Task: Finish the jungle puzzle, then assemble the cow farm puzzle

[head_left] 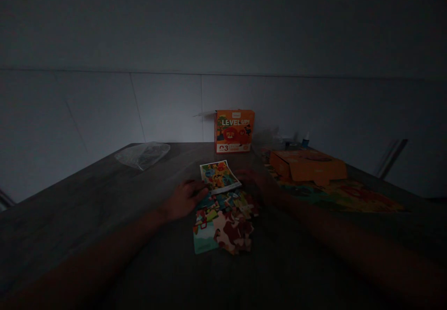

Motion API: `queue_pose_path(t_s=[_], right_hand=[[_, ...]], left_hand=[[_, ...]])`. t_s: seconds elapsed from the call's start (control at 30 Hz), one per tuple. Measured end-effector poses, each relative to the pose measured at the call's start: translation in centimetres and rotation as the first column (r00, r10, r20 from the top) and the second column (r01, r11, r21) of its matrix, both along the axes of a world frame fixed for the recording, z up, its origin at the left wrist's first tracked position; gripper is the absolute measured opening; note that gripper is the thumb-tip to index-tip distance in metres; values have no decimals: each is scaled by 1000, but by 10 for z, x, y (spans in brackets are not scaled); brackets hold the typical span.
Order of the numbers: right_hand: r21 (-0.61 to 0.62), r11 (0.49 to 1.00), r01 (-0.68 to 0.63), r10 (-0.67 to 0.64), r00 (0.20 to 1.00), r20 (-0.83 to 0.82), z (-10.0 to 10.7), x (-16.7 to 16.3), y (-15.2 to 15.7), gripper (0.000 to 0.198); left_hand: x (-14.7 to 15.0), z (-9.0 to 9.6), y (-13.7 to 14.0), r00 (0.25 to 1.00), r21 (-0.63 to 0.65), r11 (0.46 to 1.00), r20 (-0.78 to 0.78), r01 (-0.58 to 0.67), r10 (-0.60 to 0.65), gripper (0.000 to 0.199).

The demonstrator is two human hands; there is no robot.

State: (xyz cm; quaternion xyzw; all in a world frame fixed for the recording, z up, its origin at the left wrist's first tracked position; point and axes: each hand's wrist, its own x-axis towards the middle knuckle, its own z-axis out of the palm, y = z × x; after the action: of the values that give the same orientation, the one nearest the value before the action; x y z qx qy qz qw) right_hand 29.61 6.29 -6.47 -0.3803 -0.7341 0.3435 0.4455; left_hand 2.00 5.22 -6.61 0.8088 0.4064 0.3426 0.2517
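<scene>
In dim light, a pile of jigsaw puzzle pieces point(233, 228) lies in the middle of the table. Behind it, touching the pile's far side, is a small picture card point(219, 176) with a white border and a colourful print. My left hand point(185, 199) rests at the left side of the pile, its loosely bent fingers beside the card's lower left corner and seemingly around nothing. Dark and smeared by motion, my right hand point(262, 185) is by the card's right edge; its fingers cannot be made out clearly.
An orange "LEVEL UP!" box point(234, 132) stands upright at the back. Crumpled clear plastic point(144, 154) lies at back left. To the right, an orange box point(309, 165) sits on a colourful printed sheet point(356, 194). A small blue bottle point(305, 141) stands behind it.
</scene>
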Motion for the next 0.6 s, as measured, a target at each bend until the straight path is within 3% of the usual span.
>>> queue_pose_path(t_s=[0.1, 0.17, 0.37, 0.43, 0.5, 0.6], right_hand=[[-120, 991, -63, 39, 980, -196, 9, 0, -2, 65], [-74, 992, -101, 81, 969, -233, 14, 0, -4, 62], [212, 959, -188, 187, 982, 28, 23, -16, -25, 53], [285, 940, -185, 157, 981, 117, 25, -21, -34, 50], [354, 918, -178, 108, 972, 207, 26, -24, -41, 48], [341, 934, -110, 24, 969, 247, 23, -22, -44, 46]], left_hand=[[0, 2, 0, 1000, -87, 996, 17, 18, -16, 31], [1, 5, -1, 999, -132, 991, 31, 32, -28, 35], [1, 3, 1, 988, -136, 985, 98, -108, 122, 48], [-1, 0, 3, 983, -115, 985, 115, -130, 143, 48], [-2, 1, 5, 983, -83, 984, 77, -159, 166, 35], [-5, 6, 3, 958, -21, 958, 39, -285, 286, 35]])
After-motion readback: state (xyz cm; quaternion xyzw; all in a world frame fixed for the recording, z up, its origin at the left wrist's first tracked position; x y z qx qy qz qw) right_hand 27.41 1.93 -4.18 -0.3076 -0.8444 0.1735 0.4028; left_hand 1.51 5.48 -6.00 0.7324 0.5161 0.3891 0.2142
